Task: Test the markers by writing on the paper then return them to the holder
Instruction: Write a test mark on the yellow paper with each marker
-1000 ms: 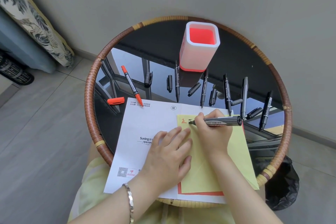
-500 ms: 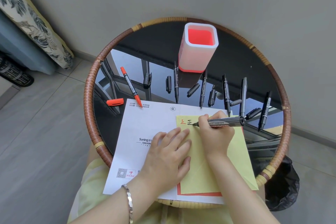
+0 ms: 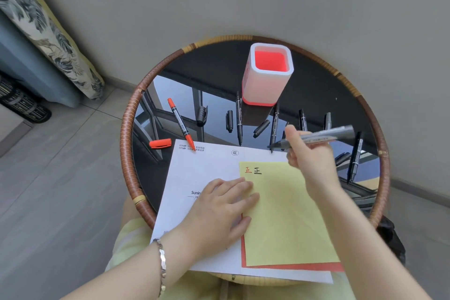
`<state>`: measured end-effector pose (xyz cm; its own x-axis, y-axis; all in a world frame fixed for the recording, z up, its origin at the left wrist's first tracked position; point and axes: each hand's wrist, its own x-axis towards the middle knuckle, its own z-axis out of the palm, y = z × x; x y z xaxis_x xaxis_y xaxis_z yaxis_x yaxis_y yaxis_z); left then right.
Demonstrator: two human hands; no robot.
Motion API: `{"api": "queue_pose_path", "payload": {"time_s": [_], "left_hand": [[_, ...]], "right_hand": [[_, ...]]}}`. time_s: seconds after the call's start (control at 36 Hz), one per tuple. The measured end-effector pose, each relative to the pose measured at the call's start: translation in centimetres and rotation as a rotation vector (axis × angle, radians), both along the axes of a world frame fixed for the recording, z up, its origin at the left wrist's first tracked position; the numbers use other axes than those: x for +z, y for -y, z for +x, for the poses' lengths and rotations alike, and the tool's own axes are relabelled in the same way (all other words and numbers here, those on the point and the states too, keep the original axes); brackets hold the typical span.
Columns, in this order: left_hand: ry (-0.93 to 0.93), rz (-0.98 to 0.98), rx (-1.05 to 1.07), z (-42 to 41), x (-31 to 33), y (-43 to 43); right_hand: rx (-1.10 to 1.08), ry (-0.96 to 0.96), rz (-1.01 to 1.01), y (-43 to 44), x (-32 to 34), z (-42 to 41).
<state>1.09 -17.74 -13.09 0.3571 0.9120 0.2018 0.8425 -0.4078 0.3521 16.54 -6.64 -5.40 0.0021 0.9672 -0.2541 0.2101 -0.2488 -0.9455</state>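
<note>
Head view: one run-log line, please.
right hand: holds black marker off paper | left hand: flat on white sheet and yellow paper | yellow paper: one red, one black mark | holder: no markers inside

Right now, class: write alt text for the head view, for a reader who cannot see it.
The right hand holds a grey marker above yellow paper; the left hand rests on its edge. Other markers lie by the holder.
</note>
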Motion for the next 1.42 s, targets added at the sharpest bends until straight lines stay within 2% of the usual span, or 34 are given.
{"api": "queue_pose_path", "payload": {"time_s": [0.17, 0.33, 0.47, 0.58, 0.83, 0.92, 1.14, 1.31, 1.42], "left_hand": [[0.032, -0.047, -0.044, -0.7, -0.1, -0.4], [0.053, -0.075, -0.052, -1.0, -0.5, -0.3], [0.096, -0.061, -0.05, -1.0, -0.6, -0.3], [0.103, -0.043, -0.054, -1.0, -0.6, -0.3], [0.133, -0.001, -0.055, -0.9, -1.0, -0.4], [0.115, -0.003, -0.058, -1.0, -1.1, -0.4], [0.112, -0.011, -0.062, -0.9, -0.9, -0.4], [0.093, -0.016, -0.064, -0.9, -0.8, -0.4], [0.09, 0.022, -0.053, -0.7, -0.9, -0.4]], "right_hand": [[0.372, -0.12, -0.113, -3.1, 4.8, -1.9], [0.651, 0.422, -0.083, -5.0, 4.6, -6.6], [0.675, 0.701, 0.033, -5.3, 1.3, -10.2], [0.615, 0.793, 0.128, -5.4, -0.9, -11.4], [0.383, 0.726, 0.322, -4.8, -0.9, -9.2], [0.326, 0.754, 0.273, -5.3, -1.1, -8.2], [0.36, 0.789, 0.128, -5.4, -1.4, -9.0], [0.301, 0.65, -0.002, -5.5, -0.7, -8.3], [0.326, 0.555, 0.023, -4.2, 0.0, -6.0]]}}
